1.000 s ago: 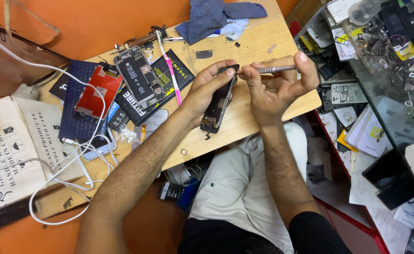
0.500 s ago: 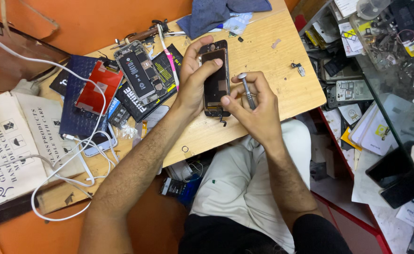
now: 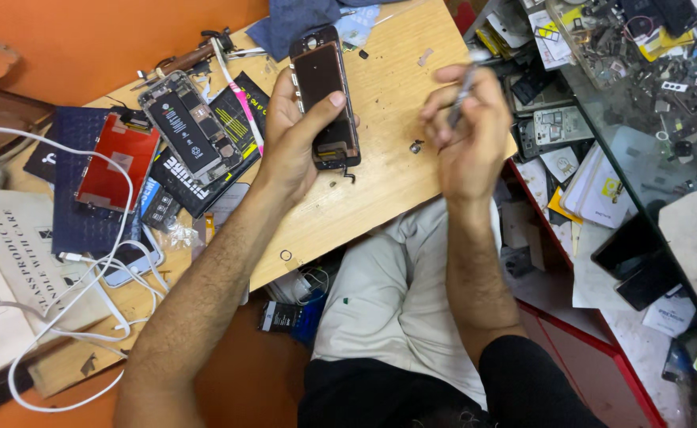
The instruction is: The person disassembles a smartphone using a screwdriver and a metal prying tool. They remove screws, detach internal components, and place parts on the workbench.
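Fingers of the left hand [image 3: 297, 139] wrap around a dark phone screen assembly [image 3: 324, 95], thumb pressed across its glass near the lower end, holding it tilted above the wooden worktop [image 3: 380, 190] near the far edge. A short flex cable hangs from the bottom of the assembly. The right hand [image 3: 467, 135] is raised well apart from the left, over the worktop's right edge, with its fingers closed tight on a thin metal tool [image 3: 461, 99] that is blurred, so its tip cannot be made out. A small dark part [image 3: 416, 147] lies on the wood between the two hands.

Toward the worktop's left side an opened phone body [image 3: 180, 125] lies with its battery and boards showing, resting on a black packet [image 3: 206, 162]. Just beside it, nearer the left edge, a red screen panel [image 3: 118, 162] sits on a dark blue mat [image 3: 79, 214]. White cables [image 3: 99, 261] loop over the mat and trail off the near left corner. A blue cloth [image 3: 293, 24] lies at the far edge, behind the held assembly. Beyond the right edge, a glass-topped case [image 3: 649, 119] shows a jumble of small parts and papers.
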